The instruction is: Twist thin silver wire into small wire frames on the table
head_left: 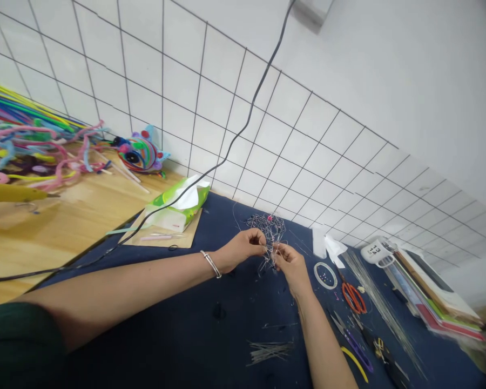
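A tangled wire figure (pixel 266 224) of thin silvery wire, with a small red spot near its top, is at the far middle of the dark blue cloth (pixel 178 324). My left hand (pixel 245 250) pinches its wire from the left, thumb and fingertips pressed together; a bangle circles that wrist. From the right, my right hand (pixel 289 263) grips the same wirework with bent fingers. Both hands nearly meet, and loose wire ends stick out below them. Exactly which strand each fingertip holds is too small to tell. A pile of short cut wires (pixel 270 352) lies nearer to me.
Orange-handled scissors (pixel 353 297), purple-handled pliers (pixel 354 343), a round dish of beads (pixel 325 275) and long wires (pixel 383 305) lie right. A mug (pixel 376 252) stands beside stacked books (pixel 433 292). Leftward are a tissue pack (pixel 182 202), pipe cleaners (pixel 32 143) and a hanging black cable (pixel 243 129).
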### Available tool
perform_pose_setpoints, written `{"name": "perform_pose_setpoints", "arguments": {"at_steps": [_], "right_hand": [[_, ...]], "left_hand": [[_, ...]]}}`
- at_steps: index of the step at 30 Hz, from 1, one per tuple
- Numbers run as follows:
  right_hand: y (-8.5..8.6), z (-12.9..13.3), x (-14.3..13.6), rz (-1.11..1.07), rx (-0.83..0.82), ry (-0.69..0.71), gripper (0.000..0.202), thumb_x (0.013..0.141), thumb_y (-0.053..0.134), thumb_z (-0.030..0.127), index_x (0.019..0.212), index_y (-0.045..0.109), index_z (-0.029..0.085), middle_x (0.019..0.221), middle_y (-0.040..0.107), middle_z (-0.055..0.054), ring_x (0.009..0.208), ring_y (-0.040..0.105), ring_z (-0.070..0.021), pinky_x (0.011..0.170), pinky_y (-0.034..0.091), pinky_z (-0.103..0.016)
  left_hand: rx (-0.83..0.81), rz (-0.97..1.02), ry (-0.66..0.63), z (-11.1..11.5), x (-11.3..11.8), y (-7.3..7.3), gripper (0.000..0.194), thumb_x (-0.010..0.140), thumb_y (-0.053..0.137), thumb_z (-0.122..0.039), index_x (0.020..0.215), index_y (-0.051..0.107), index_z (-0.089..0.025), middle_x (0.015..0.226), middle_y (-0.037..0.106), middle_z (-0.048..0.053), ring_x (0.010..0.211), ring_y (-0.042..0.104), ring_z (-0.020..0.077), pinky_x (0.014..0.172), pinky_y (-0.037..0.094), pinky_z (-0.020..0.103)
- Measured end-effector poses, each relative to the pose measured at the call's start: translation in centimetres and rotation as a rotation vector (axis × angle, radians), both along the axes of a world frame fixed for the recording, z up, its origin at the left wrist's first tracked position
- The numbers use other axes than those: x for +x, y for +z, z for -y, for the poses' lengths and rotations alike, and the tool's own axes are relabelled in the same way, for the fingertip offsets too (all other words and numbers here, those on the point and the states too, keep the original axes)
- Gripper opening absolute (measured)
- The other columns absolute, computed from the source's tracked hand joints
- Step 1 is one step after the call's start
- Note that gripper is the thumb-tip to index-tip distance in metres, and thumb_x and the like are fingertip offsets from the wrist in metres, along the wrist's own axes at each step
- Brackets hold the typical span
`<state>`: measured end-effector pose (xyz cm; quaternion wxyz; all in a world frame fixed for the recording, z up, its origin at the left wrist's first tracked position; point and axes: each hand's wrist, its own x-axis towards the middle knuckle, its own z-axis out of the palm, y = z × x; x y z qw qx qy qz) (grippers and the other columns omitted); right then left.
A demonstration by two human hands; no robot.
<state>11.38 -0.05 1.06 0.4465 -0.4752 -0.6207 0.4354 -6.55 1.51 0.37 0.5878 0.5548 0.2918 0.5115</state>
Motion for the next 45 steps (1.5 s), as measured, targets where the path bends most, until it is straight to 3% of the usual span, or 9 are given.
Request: {"name": "perform_pose_setpoints", "arguments": {"at_steps": [5, 10, 17, 21, 28, 37, 45], "right_hand": [[0.5, 0.7, -0.8, 0.064, -0.079, 0.098, 0.031, 0.070, 0.064, 0.034, 0.098, 0.063, 0.021, 0.064, 0.060, 0.002, 0.047, 0.048, -0.0097, 0.044, 0.037, -0.021], [0.3, 0.5, -0.7, 0.070, -0.117, 0.086, 0.025, 0.067, 0.063, 0.024, 0.091, 0.062, 0.019, 0.062, 0.058, 0.002, 0.045, 0.043, -0.0073, 0.043, 0.036, -0.020], [0.5, -0.5, 1.9, -0.204, -0.125, -0.013, 0.030, 0.065, 0.061, 0.019, 0.095, 0.061, 0.018, 0.064, 0.054, 0.003, 0.043, 0.039, -0.0049, 0.042, 0.031, -0.019], [0.7, -1.1, 3.6, -0.304, -0.159, -0.035, 0.019, 0.064, 0.062, 0.021, 0.082, 0.062, 0.017, 0.065, 0.054, 0.001, 0.045, 0.039, -0.0058, 0.042, 0.031, -0.020], [0.8, -1.4, 5.0, -0.278, -0.164, -0.019, 0.020, 0.063, 0.067, 0.022, 0.083, 0.064, 0.016, 0.068, 0.061, -0.001, 0.047, 0.043, -0.0073, 0.044, 0.034, -0.022], [1.2, -1.2, 5.2, -0.215, -0.167, -0.025, 0.025, 0.063, 0.071, 0.025, 0.085, 0.065, 0.016, 0.069, 0.064, -0.002, 0.051, 0.051, -0.0095, 0.047, 0.039, -0.022], [-0.1, -1.4, 4.1, -0.194, -0.142, -0.063, 0.025, 0.061, 0.071, 0.027, 0.083, 0.065, 0.016, 0.063, 0.061, 0.000, 0.052, 0.052, -0.0105, 0.046, 0.040, -0.022]], "left_hand": [[-0.025, 0.005, -0.077, 0.3, 0.2, 0.0, 0.015, 0.068, 0.062, -0.020, 0.078, 0.053, -0.014, 0.069, 0.056, -0.001, 0.066, 0.054, 0.0107, 0.065, 0.045, 0.025], [0.013, -0.059, -0.074, 0.3, 0.2, -0.1, 0.013, 0.067, 0.062, -0.018, 0.076, 0.054, -0.015, 0.068, 0.054, -0.002, 0.064, 0.052, 0.0091, 0.063, 0.042, 0.023], [0.102, -0.105, 0.050, -0.8, -0.8, 0.7, 0.010, 0.067, 0.060, -0.017, 0.075, 0.055, -0.013, 0.071, 0.052, -0.001, 0.065, 0.046, 0.0085, 0.063, 0.038, 0.021], [0.093, -0.137, 0.064, -1.9, -1.6, 0.8, 0.015, 0.066, 0.062, -0.019, 0.079, 0.057, -0.014, 0.073, 0.053, 0.000, 0.067, 0.048, 0.0093, 0.064, 0.039, 0.023], [0.154, -0.260, -0.056, -3.3, -2.7, 1.0, 0.015, 0.063, 0.065, -0.022, 0.074, 0.059, -0.015, 0.070, 0.055, -0.001, 0.065, 0.049, 0.0097, 0.063, 0.041, 0.023], [0.241, -0.416, -0.035, -4.0, -3.3, 0.9, 0.017, 0.064, 0.065, -0.025, 0.079, 0.062, -0.016, 0.067, 0.056, 0.000, 0.062, 0.050, 0.0102, 0.059, 0.040, 0.022], [0.238, -0.413, -0.011, -3.6, -2.6, 0.4, 0.016, 0.065, 0.063, -0.024, 0.077, 0.061, -0.015, 0.067, 0.057, 0.000, 0.062, 0.051, 0.0105, 0.058, 0.041, 0.022]]}}
